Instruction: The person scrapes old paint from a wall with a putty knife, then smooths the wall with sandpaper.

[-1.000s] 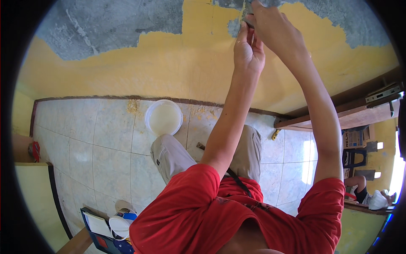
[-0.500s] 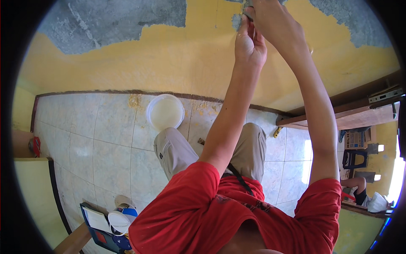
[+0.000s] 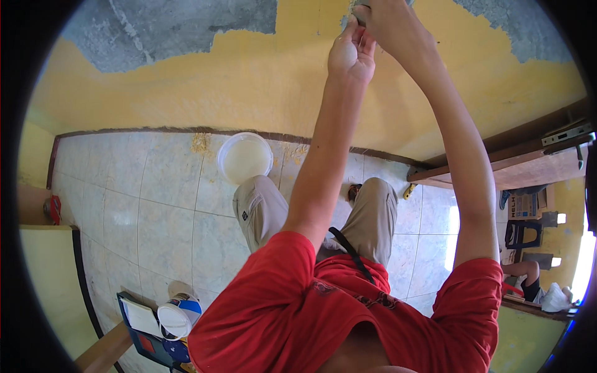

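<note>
Both my arms reach up to the yellow wall point(image 3: 249, 81), at the top edge of the view. My right hand point(image 3: 401, 31) is closed round a small grey tool point(image 3: 361, 12); most of it is hidden, so its exact kind does not show. Just below and to the left, my left hand point(image 3: 351, 56) has its palm turned toward me, thumb up, fingers bent against the same tool. The hands work beside a bare grey patch where the paint is gone. Larger stripped grey patches point(image 3: 180, 31) spread to the left and to the far right.
A white bucket point(image 3: 272, 158) holding pale liquid stands on the tiled floor before my knees. Yellow flakes point(image 3: 200, 143) lie along the wall base. A wooden door point(image 3: 516, 174) stands at right, a yellow-handled tool point(image 3: 409, 191) near it. A white lidded pail point(image 3: 175, 321) sits lower left.
Both hands have shifted a little to the left along the wall, still together at the tool. My knees have moved slightly right, and a sandalled foot now shows between them.
</note>
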`<state>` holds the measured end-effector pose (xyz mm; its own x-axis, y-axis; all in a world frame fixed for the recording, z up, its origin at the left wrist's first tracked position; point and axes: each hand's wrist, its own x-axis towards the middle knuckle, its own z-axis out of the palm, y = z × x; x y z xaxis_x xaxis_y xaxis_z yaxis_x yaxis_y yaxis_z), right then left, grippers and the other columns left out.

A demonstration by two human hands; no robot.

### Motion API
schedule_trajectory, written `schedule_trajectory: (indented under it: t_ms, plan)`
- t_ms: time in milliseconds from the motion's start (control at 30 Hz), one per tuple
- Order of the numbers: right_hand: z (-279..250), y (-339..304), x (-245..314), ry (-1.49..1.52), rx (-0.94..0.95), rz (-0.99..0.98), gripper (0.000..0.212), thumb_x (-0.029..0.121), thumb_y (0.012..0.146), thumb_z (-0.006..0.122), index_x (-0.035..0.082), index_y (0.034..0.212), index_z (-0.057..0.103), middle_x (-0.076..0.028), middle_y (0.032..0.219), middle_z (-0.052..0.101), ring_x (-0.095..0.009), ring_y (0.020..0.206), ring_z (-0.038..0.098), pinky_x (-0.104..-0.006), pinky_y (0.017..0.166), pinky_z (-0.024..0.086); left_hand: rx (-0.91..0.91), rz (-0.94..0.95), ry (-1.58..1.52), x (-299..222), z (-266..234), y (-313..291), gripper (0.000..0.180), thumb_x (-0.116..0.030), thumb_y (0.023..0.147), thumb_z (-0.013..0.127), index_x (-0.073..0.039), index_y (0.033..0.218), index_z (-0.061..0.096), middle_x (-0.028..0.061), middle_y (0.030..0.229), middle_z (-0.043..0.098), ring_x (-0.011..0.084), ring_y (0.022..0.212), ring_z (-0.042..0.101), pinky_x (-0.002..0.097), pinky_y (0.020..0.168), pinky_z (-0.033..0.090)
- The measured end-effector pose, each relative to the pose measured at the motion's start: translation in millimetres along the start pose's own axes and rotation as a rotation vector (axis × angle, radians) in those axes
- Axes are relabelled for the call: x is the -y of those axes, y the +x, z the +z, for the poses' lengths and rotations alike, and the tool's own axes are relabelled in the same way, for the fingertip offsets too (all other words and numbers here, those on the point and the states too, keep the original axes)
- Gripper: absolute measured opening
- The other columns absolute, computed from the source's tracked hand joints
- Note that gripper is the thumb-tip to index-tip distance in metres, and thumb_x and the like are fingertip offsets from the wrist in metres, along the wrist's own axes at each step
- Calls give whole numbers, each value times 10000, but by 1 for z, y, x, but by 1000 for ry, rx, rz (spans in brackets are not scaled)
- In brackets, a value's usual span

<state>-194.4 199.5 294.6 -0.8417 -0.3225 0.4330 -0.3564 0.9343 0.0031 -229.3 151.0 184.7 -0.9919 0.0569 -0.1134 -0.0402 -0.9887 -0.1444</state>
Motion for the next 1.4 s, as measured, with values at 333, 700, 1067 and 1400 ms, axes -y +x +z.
schedule_trajectory:
  t_ms: [333,700,1067,1400]
  plan:
    - [-5,-7,14,-9,7,30,231,166,887,541,-38,905,646,-249,860,674,-376,848,684,-464,668,559,72,-36,0,-7,-7,1,204,-181,972,563,-23,1095,597,50,1046,663,144,908,658,239,787,596]
    - [-3,1,7,-34,12,-39,223,160,876,545,-34,886,654,-235,838,682,-379,819,689,-467,655,563,27,1,22,-2,2,2,185,-162,954,592,-22,1075,604,38,1025,667,128,917,651,243,787,599]
    - [11,3,1,-21,-42,-10,251,188,895,523,-19,861,660,-255,831,676,-409,802,684,-482,656,566,57,57,-68,2,-3,4,187,-136,957,583,4,1080,604,37,1007,651,130,820,636,242,778,598]
    - [70,-11,-39,132,50,-102,307,323,930,514,25,973,574,-230,815,655,-416,793,638,-488,660,505,188,1,355,-6,-73,-3,212,-210,999,486,-46,1044,613,79,981,671,190,849,653,342,817,540]
